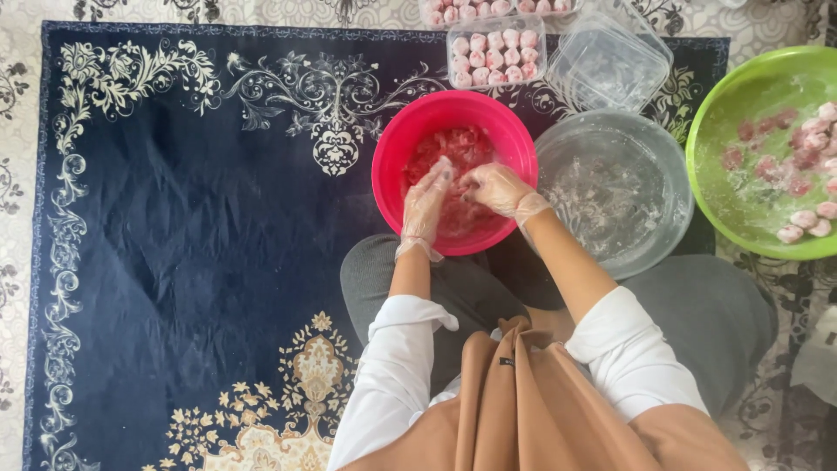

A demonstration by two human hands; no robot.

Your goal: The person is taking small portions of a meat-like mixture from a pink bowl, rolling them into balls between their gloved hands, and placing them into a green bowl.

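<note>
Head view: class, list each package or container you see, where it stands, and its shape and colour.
Filled clear plastic box: behind the red bowl, rectangular, rows of pink-white balls.
Second filled box: top edge, cut off.
Empty clear box: right of the first, tilted.
No labels, signs or screens.

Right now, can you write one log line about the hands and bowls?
left hand: gloved, in red bowl | right hand: gloved, pinching red mince | clear bowl: floury | green bowl: coated pieces

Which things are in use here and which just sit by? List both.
In use: left hand, right hand, red bowl, red minced filling.
Sitting by: clear bowl, green bowl, coated balls, filled tray, empty clear tub.
</note>
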